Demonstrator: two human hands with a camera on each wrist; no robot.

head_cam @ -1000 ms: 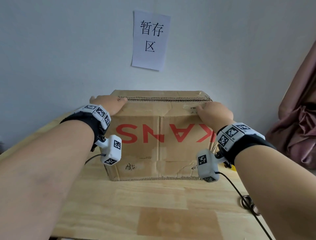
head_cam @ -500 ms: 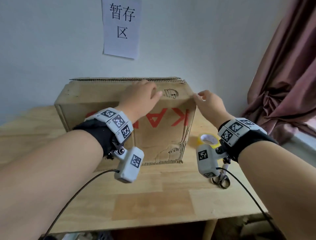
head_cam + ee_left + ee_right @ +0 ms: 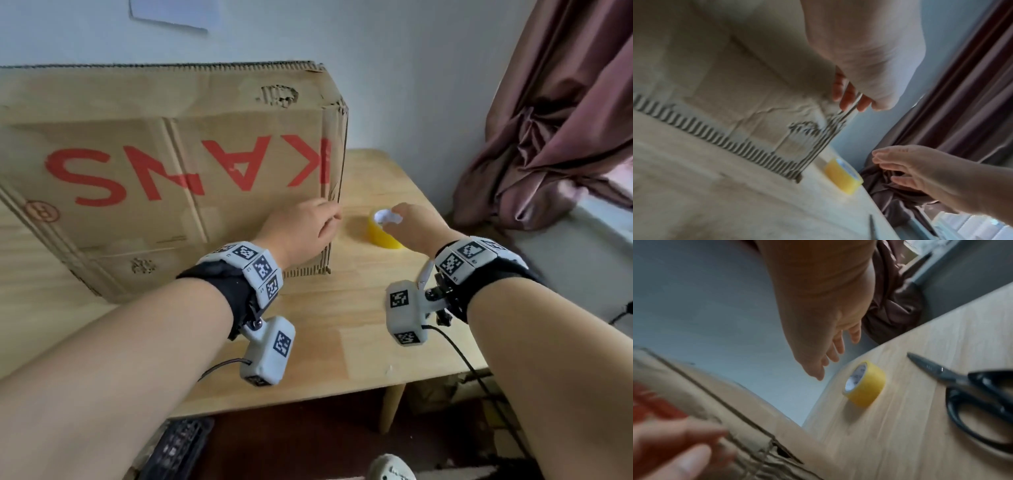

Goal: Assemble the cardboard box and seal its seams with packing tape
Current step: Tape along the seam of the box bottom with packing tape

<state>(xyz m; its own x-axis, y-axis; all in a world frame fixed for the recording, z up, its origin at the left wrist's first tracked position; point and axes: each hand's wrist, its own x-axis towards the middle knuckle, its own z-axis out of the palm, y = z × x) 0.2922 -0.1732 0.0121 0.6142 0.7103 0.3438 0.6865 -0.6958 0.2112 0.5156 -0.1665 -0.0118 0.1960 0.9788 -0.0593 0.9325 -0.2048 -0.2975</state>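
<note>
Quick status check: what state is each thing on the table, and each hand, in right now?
Brown cardboard box: standing on wooden table, red print upside down.
Yellow packing tape roll: lying flat, untouched.
Black scissors: closed, lying on table.
Left hand: on box's right edge.
Right hand: open above tape.

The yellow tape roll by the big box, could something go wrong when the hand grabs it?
Maybe. The yellow tape roll sits near the wooden table's far edge, so the open right hand might knock it off. The black scissors lie close by. The left hand only touches the brown cardboard box's corner, so it could shift.
</note>
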